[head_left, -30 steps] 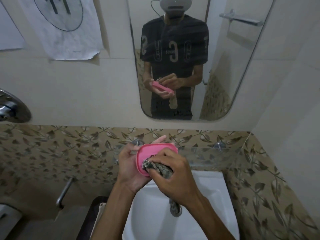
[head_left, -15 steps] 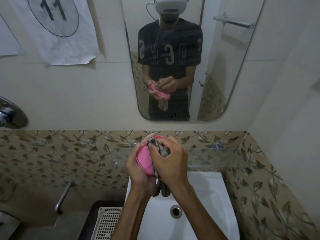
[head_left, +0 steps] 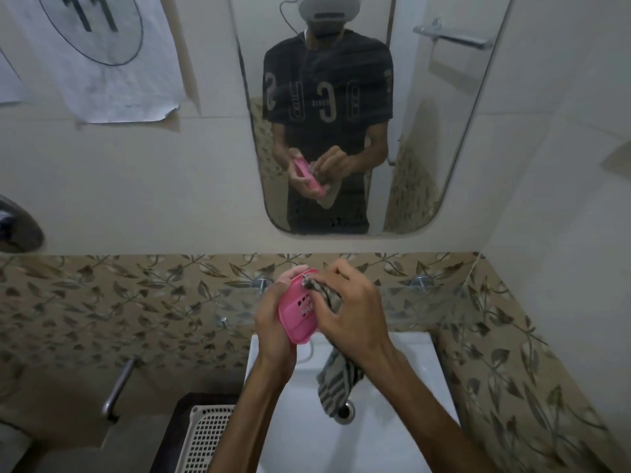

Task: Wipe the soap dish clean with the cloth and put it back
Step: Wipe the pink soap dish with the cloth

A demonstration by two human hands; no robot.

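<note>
Fingers of right hand pinching cloth, left hand gripping pink soap dish

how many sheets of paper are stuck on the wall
2: one sheet marked 11 left of the mirror, and another sheet's corner at the left edge; more may lie out of frame.

Bathroom: washbasin, wall mirror (leaf-patterned tiles).

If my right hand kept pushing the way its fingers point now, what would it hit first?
Probably the pink plastic soap dish: the right hand already presses the striped grey cloth against it. Behind that sits the left hand.
</note>
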